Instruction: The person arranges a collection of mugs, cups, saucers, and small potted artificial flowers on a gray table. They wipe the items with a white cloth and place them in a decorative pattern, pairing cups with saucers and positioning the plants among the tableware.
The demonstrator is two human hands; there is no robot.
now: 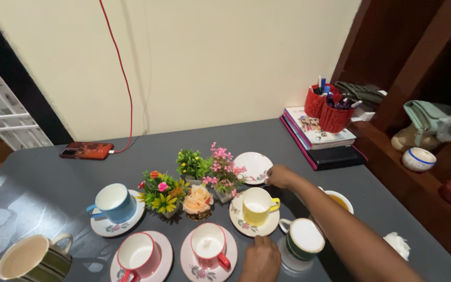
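Note:
My right hand [280,176] reaches across the grey table [43,177], its fingers closed on the right rim of an empty floral saucer [252,166]. Just below my forearm, a yellow cup [257,206] stands on its own saucer. My left hand [259,259] rests at the bottom edge with curled fingers, between the saucer of a red cup [209,245] and a green striped cup [304,237]. I cannot tell whether it grips anything. Part of a white cup with yellow inside [341,200] shows behind my right arm.
Small potted flowers [194,180] cluster mid-table. A blue cup [113,203], a pink cup [139,254] and an olive striped mug [35,258] stand left. A phone [87,150] on a red cable lies far left; books [319,137] and red pen baskets [330,108] far right, beside a wooden shelf [392,151].

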